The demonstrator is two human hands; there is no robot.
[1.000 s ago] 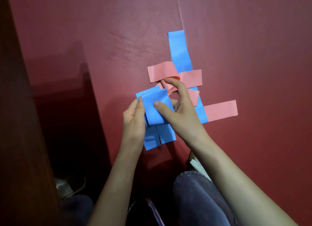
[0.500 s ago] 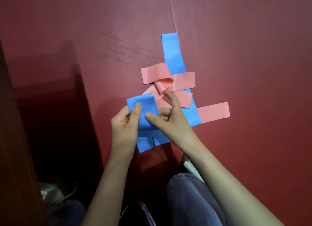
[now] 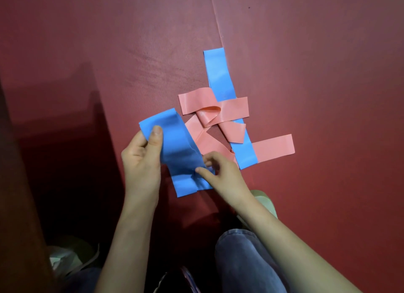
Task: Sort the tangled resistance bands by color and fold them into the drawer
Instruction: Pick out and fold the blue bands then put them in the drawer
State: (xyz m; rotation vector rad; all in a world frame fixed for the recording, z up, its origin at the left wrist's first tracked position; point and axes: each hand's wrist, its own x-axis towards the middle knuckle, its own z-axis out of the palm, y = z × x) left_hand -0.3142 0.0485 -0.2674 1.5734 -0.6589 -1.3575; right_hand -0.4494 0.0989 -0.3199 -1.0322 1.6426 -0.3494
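Observation:
A folded blue band [image 3: 179, 148] is lifted off the red mat between both hands. My left hand [image 3: 142, 161] pinches its upper left edge, thumb on top. My right hand [image 3: 220, 174] pinches its lower right part with thumb and fingertips. Beyond it a second blue band [image 3: 220, 76] lies lengthwise on the mat, with pink bands [image 3: 216, 115] crossed and looped over it. One pink end [image 3: 273, 148] sticks out to the right. No drawer is in view.
The red mat [image 3: 306, 52] has a seam [image 3: 216, 21] running away from me. A dark wooden edge [image 3: 19, 194] stands along the left. My knee in grey trousers [image 3: 247, 260] and a pale shoe [image 3: 264, 200] are near the bottom.
The folded blue band has opened out longer and tilted. My right hand slid from its middle down to its lower right part, index finger off the pink bands. My left hand still pinches it.

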